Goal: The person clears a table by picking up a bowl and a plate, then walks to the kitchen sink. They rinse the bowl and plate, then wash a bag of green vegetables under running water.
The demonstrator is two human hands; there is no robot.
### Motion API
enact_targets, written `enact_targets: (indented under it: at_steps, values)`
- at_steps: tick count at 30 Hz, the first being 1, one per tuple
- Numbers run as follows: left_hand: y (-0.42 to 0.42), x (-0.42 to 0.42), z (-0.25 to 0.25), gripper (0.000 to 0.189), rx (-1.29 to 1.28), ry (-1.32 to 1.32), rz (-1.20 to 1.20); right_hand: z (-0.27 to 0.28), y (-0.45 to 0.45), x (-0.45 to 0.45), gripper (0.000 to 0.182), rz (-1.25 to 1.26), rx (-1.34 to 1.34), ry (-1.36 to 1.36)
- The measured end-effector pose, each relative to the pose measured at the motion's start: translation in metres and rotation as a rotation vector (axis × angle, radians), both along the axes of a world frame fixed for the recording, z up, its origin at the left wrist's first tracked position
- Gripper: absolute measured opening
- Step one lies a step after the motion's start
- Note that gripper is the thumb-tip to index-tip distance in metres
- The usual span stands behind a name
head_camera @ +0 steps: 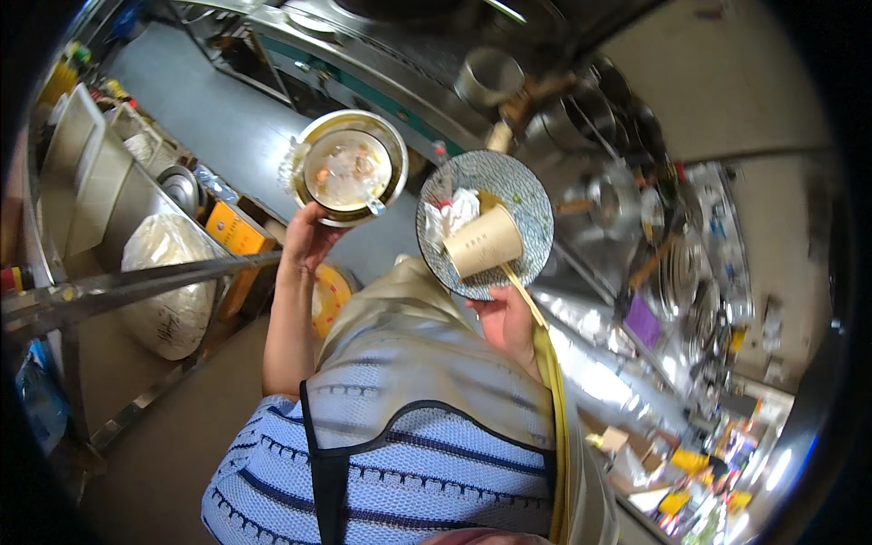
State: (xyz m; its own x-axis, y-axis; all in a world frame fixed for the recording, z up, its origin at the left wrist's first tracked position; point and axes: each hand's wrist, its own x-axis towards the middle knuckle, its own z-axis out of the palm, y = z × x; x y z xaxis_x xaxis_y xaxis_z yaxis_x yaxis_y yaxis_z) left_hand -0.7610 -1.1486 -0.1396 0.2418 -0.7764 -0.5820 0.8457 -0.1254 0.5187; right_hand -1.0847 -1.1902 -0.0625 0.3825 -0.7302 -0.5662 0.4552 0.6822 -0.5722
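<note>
My left hand (312, 238) grips the near rim of a steel bowl (398, 139). Nested inside is a smaller pale bowl (349, 167) with liquid, orange bits and clear, plastic-looking scraps. In my right hand (505, 317) is the near edge of a patterned grey-blue plate (535, 204). A paper cup (484, 244) bearing print lies on its side across the plate. Beside the cup sit crumpled white tissues (463, 208) and some green food scraps. Wooden chopsticks (524, 296) stick out over the plate's near edge, by my right fingers.
A metal rail (143, 279) crosses at left, near a filled plastic bag (170, 286) and an orange box (238, 228). A steel counter (409, 82) carries a pot (489, 76). Pans and lids (681, 272) crowd the right side. The grey floor (184, 88) shows ahead.
</note>
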Motion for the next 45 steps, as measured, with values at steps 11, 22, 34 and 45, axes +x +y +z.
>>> enact_targets:
  at_steps: [11,22,34,45]
  values:
    - [-0.045,0.112,0.016,0.044,0.013,-0.006,0.322,-0.009,-0.141,0.125,0.028,0.253,0.054,-0.061]
    - [-0.098,0.272,0.017,0.042,-0.046,-0.028,0.596,0.026,-0.286,0.306,0.019,0.485,-0.025,-0.013]
    - [-0.227,0.564,-0.003,0.044,-0.063,0.000,0.654,0.034,-0.385,0.584,0.040,0.541,0.100,-0.093]
    - [-0.264,0.849,-0.016,0.045,-0.110,0.099,0.783,0.000,-0.415,0.876,0.026,0.671,0.136,-0.144]
